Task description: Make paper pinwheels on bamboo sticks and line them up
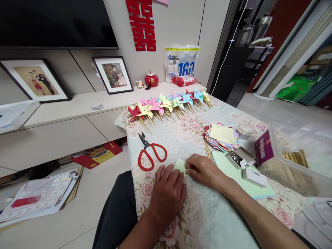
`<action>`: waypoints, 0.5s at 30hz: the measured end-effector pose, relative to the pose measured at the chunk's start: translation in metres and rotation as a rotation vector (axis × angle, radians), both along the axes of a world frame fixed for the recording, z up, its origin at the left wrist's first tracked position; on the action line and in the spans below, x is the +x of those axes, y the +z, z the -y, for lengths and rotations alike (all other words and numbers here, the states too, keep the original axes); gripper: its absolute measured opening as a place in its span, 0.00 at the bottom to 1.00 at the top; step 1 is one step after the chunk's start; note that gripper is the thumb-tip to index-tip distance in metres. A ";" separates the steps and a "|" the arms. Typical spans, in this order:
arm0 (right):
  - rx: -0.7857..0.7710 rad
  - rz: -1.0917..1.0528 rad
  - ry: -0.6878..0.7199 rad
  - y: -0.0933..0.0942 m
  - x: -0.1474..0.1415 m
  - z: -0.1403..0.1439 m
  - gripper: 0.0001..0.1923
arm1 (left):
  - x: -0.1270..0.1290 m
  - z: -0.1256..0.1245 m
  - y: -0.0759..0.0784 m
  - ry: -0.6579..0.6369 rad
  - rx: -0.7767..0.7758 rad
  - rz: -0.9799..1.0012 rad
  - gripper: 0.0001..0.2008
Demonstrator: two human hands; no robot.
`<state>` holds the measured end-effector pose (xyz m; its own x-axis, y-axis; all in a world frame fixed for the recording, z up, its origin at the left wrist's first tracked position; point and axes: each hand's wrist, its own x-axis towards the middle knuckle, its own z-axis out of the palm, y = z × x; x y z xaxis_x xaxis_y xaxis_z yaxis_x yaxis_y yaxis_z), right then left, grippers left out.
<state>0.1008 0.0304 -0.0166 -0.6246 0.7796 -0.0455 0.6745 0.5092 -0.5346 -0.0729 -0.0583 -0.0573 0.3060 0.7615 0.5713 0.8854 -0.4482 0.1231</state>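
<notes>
- So, my left hand (167,188) is flat, palm down, fingers spread a bit, pressing on a small pale green paper square (180,165) on the floral tablecloth (181,138) right in front of me.
- My right hand (204,169) is on the same square from the other side, fingertips pinching or pressing its right edge. Most of the paper is hidden under both hands, only the top corner pokes out between them.
- Red-handled scissors (150,152) lie just to the left of my left hand, blades closed, pointing away from me.
- A messy stack of coloured paper squares (221,136) sits beyond my right hand, yellow one on top, with a few wooden sticks (207,150) along its near-left side.
- A bigger green sheet (233,169) lies by my right wrist, with a little open box of pins (237,157) and a small white box (252,176) on it.
- Far edge of the table: a row of finished paper pinwheels (168,103), red, yellow, pink, green, blue.
- Clear plastic tub (298,159) on the right with more sticks inside.
</notes>
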 end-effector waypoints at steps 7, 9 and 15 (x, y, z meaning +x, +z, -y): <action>-0.034 -0.019 -0.031 -0.005 -0.001 -0.002 0.05 | -0.002 0.010 0.002 -0.019 -0.060 -0.019 0.14; -0.038 -0.023 -0.029 -0.005 -0.001 -0.002 0.05 | -0.003 0.014 0.002 -0.020 -0.088 -0.030 0.15; -0.070 -0.037 -0.030 -0.006 0.001 -0.004 0.05 | -0.005 0.022 -0.002 0.008 -0.121 -0.038 0.19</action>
